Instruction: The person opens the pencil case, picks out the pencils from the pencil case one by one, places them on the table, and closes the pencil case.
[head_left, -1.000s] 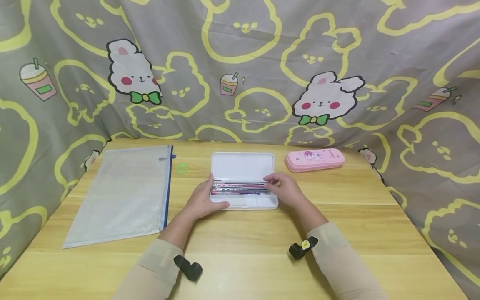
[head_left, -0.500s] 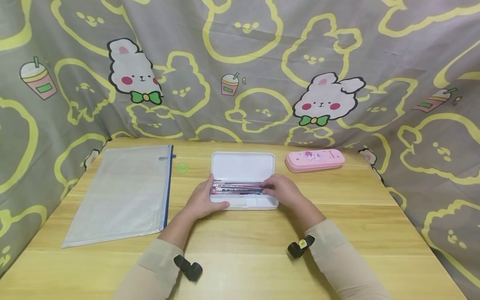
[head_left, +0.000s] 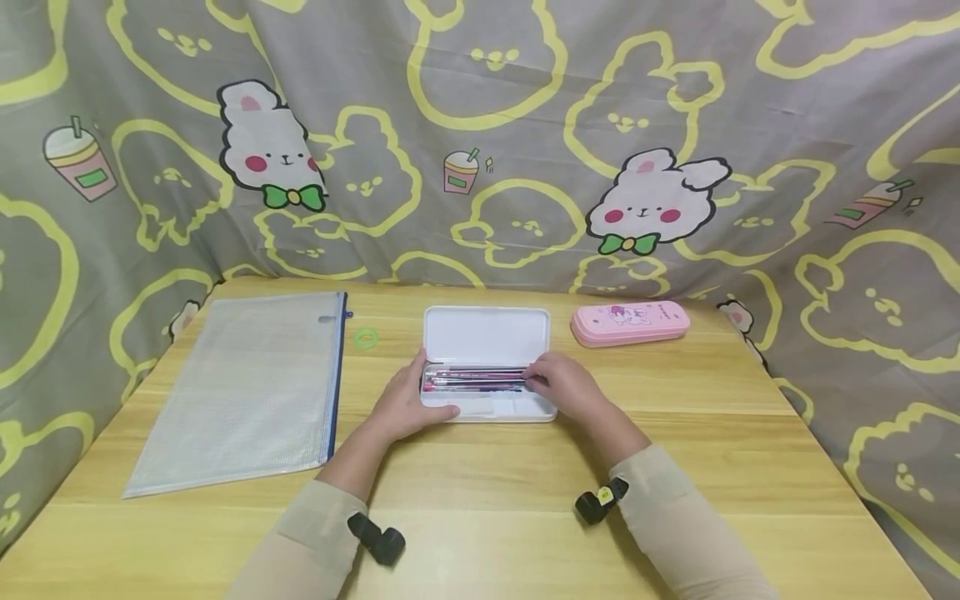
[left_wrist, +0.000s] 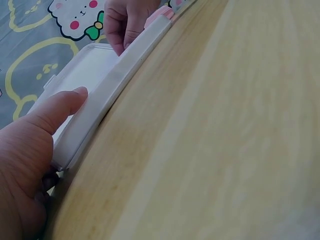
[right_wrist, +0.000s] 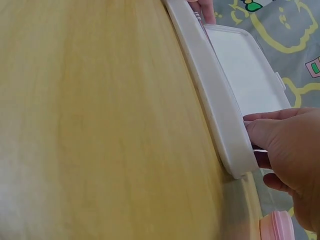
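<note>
A white pencil case (head_left: pixel 486 335) lies with its lid raised at the middle of the table, several pencils (head_left: pixel 476 377) lengthwise inside. My left hand (head_left: pixel 402 402) grips the case's left end, thumb over the near edge; in the left wrist view the thumb (left_wrist: pixel 65 106) presses on the rim. At the case's right end, my right hand (head_left: pixel 567 385) has thumb and fingertips around the pencil ends, seemingly pinching a pencil. The right wrist view shows that hand (right_wrist: pixel 295 145) reaching over the case wall (right_wrist: pixel 220 100), which hides its fingertips. A pale eraser-like block (head_left: pixel 474 406) sits in the front compartment.
A mesh zipper pouch (head_left: pixel 247 383) with a blue edge lies on the left of the wooden table (head_left: pixel 480 508). Beside it is a small green ring (head_left: pixel 366 337). A closed pink pencil case (head_left: pixel 630 323) stands at the back right, before a patterned curtain (head_left: pixel 517 108).
My right hand has moved slightly left, and its fingers have closed in on the pencil ends. The pencils have shifted a little. My left hand keeps its place on the case.
</note>
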